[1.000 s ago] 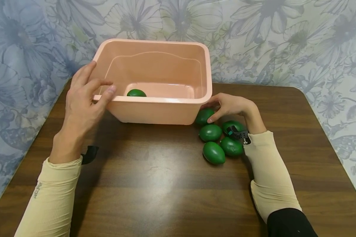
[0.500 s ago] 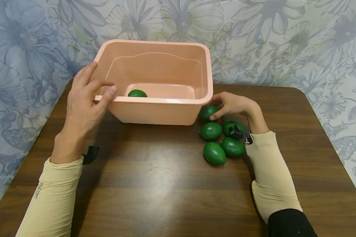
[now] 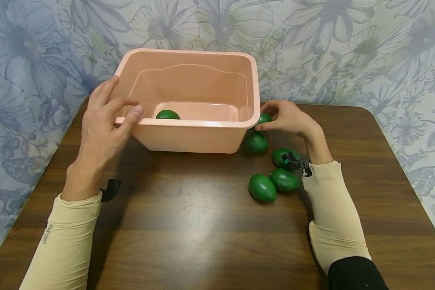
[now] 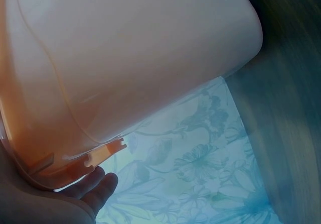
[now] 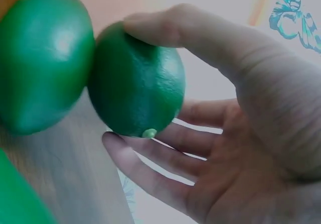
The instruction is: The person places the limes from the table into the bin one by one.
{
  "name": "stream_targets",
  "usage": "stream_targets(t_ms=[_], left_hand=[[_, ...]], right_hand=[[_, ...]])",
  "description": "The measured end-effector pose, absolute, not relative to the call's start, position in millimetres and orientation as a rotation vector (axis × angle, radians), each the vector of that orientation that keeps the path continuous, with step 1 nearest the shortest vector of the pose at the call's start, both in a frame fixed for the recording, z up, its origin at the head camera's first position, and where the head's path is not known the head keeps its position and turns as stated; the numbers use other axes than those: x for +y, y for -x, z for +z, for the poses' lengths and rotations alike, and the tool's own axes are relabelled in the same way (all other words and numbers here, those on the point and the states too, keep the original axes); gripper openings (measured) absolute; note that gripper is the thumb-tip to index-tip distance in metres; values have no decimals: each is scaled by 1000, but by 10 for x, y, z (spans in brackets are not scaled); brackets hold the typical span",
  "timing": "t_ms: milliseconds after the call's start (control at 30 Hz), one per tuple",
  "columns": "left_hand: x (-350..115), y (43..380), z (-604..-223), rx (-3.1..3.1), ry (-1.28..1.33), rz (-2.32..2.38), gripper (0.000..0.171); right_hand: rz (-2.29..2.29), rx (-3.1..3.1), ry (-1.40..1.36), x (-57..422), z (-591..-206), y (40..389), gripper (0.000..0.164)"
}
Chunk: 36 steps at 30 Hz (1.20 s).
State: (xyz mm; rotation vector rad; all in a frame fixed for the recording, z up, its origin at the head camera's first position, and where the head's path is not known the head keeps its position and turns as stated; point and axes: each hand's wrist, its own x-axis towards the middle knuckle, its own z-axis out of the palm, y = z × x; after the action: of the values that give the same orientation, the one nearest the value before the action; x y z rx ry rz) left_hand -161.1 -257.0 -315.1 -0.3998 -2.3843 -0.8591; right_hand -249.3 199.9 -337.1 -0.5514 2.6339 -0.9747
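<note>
Near the left front corner of a pink plastic bin (image 3: 188,137), my left hand (image 3: 101,121) grips the rim, thumb on the front edge and fingers along the side. The left wrist view shows the bin's side wall (image 4: 145,58) close up. Beside the bin's right end, my right hand (image 3: 291,119) pinches a green lime (image 3: 264,120) between thumb and fingers; its small pale nub shows in the right wrist view. A second lime (image 3: 255,143) lies just in front of it, against or very near the bin. Inside the bin one lime (image 3: 168,114) is partly hidden by the front rim.
Three more limes lie on the brown wooden table (image 3: 188,225): a front lime (image 3: 262,188), a lime (image 3: 284,180) touching it, and a lime (image 3: 283,156) partly behind the right wrist's camera mount (image 3: 294,162). Flower-patterned wallpaper (image 3: 330,52) rises behind the table.
My right hand has moved back and up with its lime, along the bin's right end. Another lime has shifted back toward the bin, away from the group. My left hand keeps its place.
</note>
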Motion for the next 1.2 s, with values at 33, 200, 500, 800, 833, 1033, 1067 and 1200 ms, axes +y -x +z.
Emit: stream_targets(t_ms=[33, 200, 500, 800, 833, 1033, 1067, 1200], left_hand=[[-2569, 1610, -3151, -2384, 399, -860, 52], [-2562, 1604, -3155, -2387, 389, -868, 53], [-2563, 1602, -3153, -2397, 378, -873, 53], [-2560, 1593, -3145, -2412, 370, -873, 53], [-2559, 1593, -3144, -2413, 370, -872, 53], [-2558, 1594, -3143, -2396, 381, -874, 52], [-2558, 1594, -3144, -2394, 382, -875, 52], [-2559, 1597, -3154, -2390, 387, -874, 52]], right_hand=[[-991, 2644, 535, 2001, -3370, 2493, 47], [-1079, 2650, 452, 2009, -3377, 2490, 48], [-1153, 2718, 414, 2022, -3385, 2498, 52], [-1304, 2818, 200, 2017, -3317, 2464, 63], [-1348, 2826, 175, 2013, -3301, 2458, 63], [-1636, 2883, 11, 1985, -3178, 2413, 62], [-1708, 2869, -16, 1979, -3161, 2409, 61], [-1923, 2862, -80, 1951, -3106, 2394, 57]])
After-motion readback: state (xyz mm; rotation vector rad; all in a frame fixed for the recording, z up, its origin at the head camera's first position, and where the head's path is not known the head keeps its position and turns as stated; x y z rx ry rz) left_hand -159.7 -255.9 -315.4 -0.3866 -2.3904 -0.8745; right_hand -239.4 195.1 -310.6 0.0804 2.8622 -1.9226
